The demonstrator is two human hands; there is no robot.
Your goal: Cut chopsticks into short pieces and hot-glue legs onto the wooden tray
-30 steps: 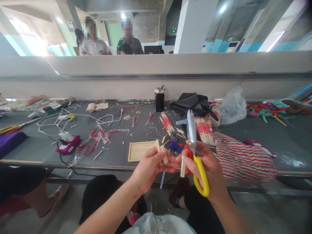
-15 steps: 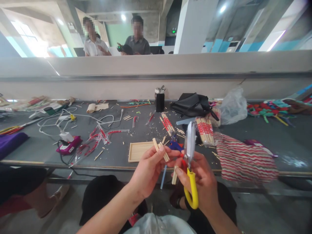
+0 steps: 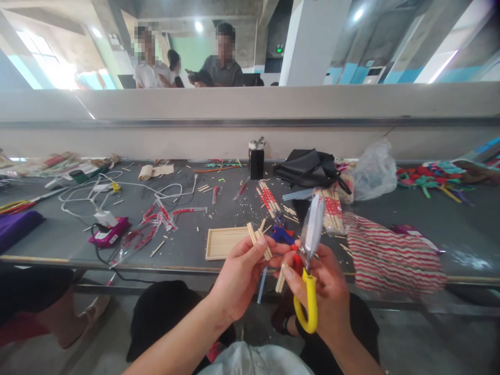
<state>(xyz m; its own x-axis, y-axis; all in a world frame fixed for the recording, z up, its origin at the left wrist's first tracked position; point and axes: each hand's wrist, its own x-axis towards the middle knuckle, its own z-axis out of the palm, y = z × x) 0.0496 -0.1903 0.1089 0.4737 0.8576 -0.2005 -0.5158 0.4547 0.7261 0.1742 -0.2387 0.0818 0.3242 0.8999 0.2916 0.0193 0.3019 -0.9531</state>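
In the head view, the left hand (image 3: 242,273) is keeping a narrow grip on a few wooden sticks (image 3: 255,240), pinching them between thumb and fingers so that they are slanting up and away to the left. The right hand (image 3: 326,289) is closing its grip around scissors (image 3: 310,307) with a yellow handle, whose blades are pointing away from the body, and is also pinching some short sticks (image 3: 280,281) beneath its thumb. Both hands are hovering close together over the near edge of the table (image 3: 179,250). Just behind the left hand, a shallow wooden tray (image 3: 208,245) is lying flat, the hand hiding its near right corner. A blue glue gun (image 3: 281,234) is resting beyond the fingers, and packaged sticks (image 3: 267,198) in red and cream are lying farther back. To the right, a striped cloth (image 3: 394,252) is hanging partly over the edge. A black bag (image 3: 307,167) and a clear plastic bag (image 3: 374,172) are sitting side by side near the wall (image 3: 175,141). Beyond it, a person in a white top (image 3: 150,75) and another in a dark top (image 3: 230,73) are standing.
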